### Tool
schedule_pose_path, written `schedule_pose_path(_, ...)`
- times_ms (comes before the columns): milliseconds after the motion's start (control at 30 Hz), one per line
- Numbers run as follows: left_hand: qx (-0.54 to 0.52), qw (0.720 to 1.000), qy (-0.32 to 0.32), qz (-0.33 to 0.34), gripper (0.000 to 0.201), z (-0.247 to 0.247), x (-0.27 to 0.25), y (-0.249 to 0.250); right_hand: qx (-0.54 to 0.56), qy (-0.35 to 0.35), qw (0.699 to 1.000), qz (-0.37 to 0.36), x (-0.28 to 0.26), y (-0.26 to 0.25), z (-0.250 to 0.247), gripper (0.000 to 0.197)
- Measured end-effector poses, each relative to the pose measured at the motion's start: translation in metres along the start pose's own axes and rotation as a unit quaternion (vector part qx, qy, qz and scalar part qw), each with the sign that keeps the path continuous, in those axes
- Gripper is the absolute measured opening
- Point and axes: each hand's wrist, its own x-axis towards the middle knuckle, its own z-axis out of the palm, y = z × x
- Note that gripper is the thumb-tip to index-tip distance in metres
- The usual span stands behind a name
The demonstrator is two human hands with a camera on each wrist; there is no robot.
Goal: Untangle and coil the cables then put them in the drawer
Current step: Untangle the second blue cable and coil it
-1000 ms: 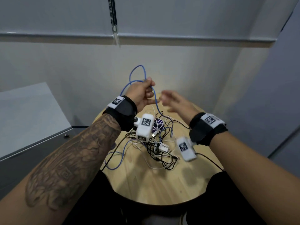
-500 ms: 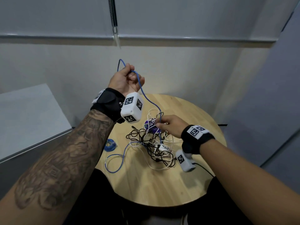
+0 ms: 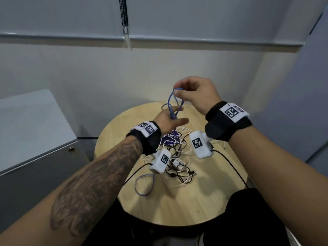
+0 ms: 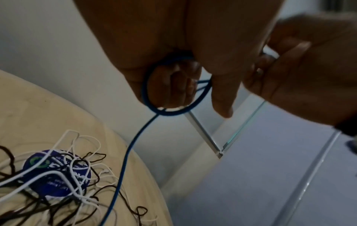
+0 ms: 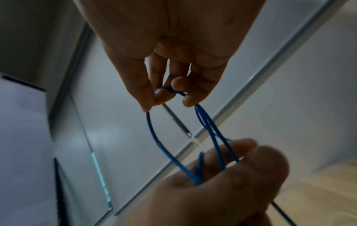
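A plain pale wall with a grey blind closes off the room, and a grey metal cabinet [image 3: 35, 139] is seen at the left, where the drawer is presumably found, though no open drawer is shown. In front of it a round, light wooden worktop [image 3: 177, 201] is set, and on it a tangle of thin black and white cables [image 3: 177, 166] is spread over a round purple label [image 4: 56, 172].

Above the heap, a thin blue cable [image 3: 173, 102] is being wound into small loops. The left hand [image 3: 168, 119] is held with its fingers curled round the base of the loops, the index finger left pointing out straight. The right hand [image 3: 195, 93] is raised just above it, and the top of the loop is pinched between its thumb and fingertips [image 5: 146, 105]. The free tail of the cable is left hanging down to the worktop beside the heap.

The cable is judged light, limp and slightly springy, so the loops are likely to be lost if the pinch is eased. It is best gripped across all the gathered turns at once. The tail may be snagged in the heap, so it should be drawn gently, not jerked.
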Motion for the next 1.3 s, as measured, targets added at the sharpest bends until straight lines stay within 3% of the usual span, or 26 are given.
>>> schedule_pose_path(67,-0.002,0.999,0.046,0.021,0.016,0.0,0.006,0.008,0.004,0.005,0.999,-0.042,-0.002,-0.008,0.004,0.016)
schedule_pose_path(167,-0.116,0.987,0.116,0.0,0.028,-0.01,0.016,0.016,0.002,0.096,0.991,-0.088,-0.001,-0.001,-0.001,0.031)
schedule_pose_path(233,-0.197,0.971,0.133,-0.002,0.03,-0.022,0.021,0.021,-0.023,0.191,0.98,-0.053,-0.004,0.016,-0.006,0.037)
schedule_pose_path(267,-0.225,0.965,0.134,-0.001,0.03,-0.028,0.023,0.024,-0.036,0.202,0.979,-0.012,-0.008,0.028,-0.006,0.039)
schedule_pose_path(333,-0.265,0.954,0.138,0.014,0.029,-0.041,0.024,0.033,-0.085,0.123,0.985,0.088,-0.022,0.056,-0.001,0.048)
schedule_pose_path(400,-0.303,0.943,0.136,0.029,0.029,-0.051,0.025,0.04,-0.168,-0.03,0.973,0.157,-0.037,0.082,0.008,0.053)
schedule_pose_path(467,-0.34,0.932,0.12,0.037,0.029,-0.057,0.025,0.048,-0.221,-0.146,0.948,0.178,-0.049,0.106,0.022,0.043)
schedule_pose_path(533,-0.363,0.925,0.104,0.05,0.028,-0.062,0.023,0.055,-0.226,-0.173,0.942,0.179,-0.052,0.118,0.033,0.018)
schedule_pose_path(667,-0.367,0.921,0.111,0.061,0.027,-0.073,0.022,0.057,-0.118,-0.07,0.971,0.193,-0.043,0.11,0.031,0.016)
schedule_pose_path(767,-0.338,0.93,0.135,0.053,0.027,-0.082,0.022,0.048,-0.037,0.057,0.984,0.166,-0.022,0.093,0.012,0.019)
schedule_pose_path(833,-0.32,0.936,0.142,0.041,0.027,-0.083,0.021,0.039,-0.004,0.104,0.985,0.138,-0.009,0.08,-0.001,0.021)
schedule_pose_path(1100,-0.295,0.945,0.142,0.006,0.027,-0.075,0.018,0.016,0.03,0.179,0.983,-0.043,0.007,0.035,-0.027,0.02)
schedule_pose_path(1300,-0.288,0.948,0.133,0.001,0.028,-0.072,0.021,0.017,0.019,0.252,0.959,-0.125,0.016,0.014,-0.031,0.012)
